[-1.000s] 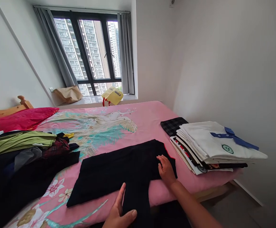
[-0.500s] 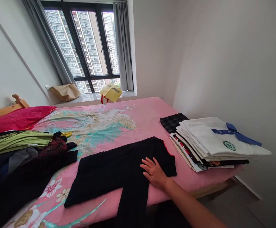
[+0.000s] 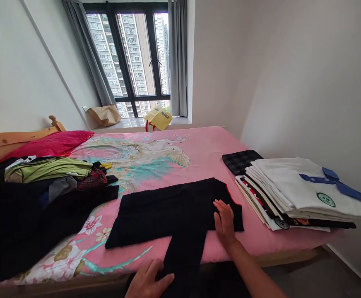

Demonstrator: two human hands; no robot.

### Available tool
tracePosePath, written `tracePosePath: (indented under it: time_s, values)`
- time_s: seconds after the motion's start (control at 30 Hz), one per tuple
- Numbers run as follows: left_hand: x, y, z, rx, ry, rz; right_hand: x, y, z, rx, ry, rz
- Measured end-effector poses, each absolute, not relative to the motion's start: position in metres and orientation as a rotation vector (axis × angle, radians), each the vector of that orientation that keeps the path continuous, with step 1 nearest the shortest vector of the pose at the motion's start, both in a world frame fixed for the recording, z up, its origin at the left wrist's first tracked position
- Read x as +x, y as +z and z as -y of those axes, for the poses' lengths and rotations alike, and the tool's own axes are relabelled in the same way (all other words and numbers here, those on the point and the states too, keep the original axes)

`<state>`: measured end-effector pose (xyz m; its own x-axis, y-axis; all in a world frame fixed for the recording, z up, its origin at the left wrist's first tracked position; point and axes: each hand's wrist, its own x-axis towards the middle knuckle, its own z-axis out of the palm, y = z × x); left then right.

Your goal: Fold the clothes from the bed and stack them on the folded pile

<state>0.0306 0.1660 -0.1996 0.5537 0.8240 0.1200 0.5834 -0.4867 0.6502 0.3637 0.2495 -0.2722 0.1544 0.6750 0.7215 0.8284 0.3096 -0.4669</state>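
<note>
Over at the near edge of the bed (image 3: 205, 153), a black garment (image 3: 174, 207) is spread flat on the pink sheet, with one long part hanging down over the side toward the person. Half a second ago only the right hand was on it, flat and more toward the middle. Now the right hand (image 3: 224, 221) has slid back to the garment's right end, near the bit of red trim, palm down and fingers straight, so it's pressing and not gripping anything. The left hand (image 3: 148, 281) has popped back in at the bottom and lies on the hanging part; the fingers look laid across the cloth rather than closed on it. So both hands are on the same piece again, one on the flat part and one on the dangling part, and the garment itself hasn't really shifted. Just to the right, apart from it, is a stack of folded clothes (image 3: 298, 190) with a white shirt on top. Off to the left is a loose heap of clothes (image 3: 44, 194), touching nothing the hands are on.
</note>
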Motion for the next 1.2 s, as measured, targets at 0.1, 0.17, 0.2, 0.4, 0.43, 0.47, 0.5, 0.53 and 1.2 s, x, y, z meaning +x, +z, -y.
tracePosePath:
  time_s: [0.1, 0.17, 0.2, 0.4, 0.43, 0.47, 0.5, 0.53, 1.2]
  values:
    - [0.062, -0.142, -0.190, 2.334, 0.668, -1.130, 0.367, -0.276, -0.248, -1.504, -0.311, 1.233]
    - [0.078, -0.107, -0.217, 2.288, 0.676, -1.189, 0.367, -0.278, -0.248, -1.541, -0.345, 1.132]
    - [0.080, -0.095, -0.235, 2.233, 0.742, -1.294, 0.367, -0.278, -0.248, -1.549, -0.350, 1.118]
    - [0.013, -0.120, -0.337, 1.470, 0.934, -2.013, 0.366, -0.278, -0.249, -1.540, -0.322, 1.236]
    - [-0.002, -0.135, -0.345, 1.423, 0.902, -2.053, 0.366, -0.277, -0.249, -1.540, -0.318, 1.263]
    - [-0.014, -0.150, -0.349, 1.390, 0.875, -2.084, 0.366, -0.276, -0.250, -1.544, -0.315, 1.286]
    - [-0.024, -0.164, -0.351, 1.374, 0.855, -2.105, 0.365, -0.275, -0.250, -1.552, -0.309, 1.305]
    - [-0.032, -0.177, -0.352, 1.357, 0.843, -2.122, 0.365, -0.275, -0.250, -1.562, -0.301, 1.320]
    - [-0.062, -0.198, -0.346, 1.403, 0.887, -2.123, 0.368, -0.286, -0.254, -1.626, -0.378, 1.423]
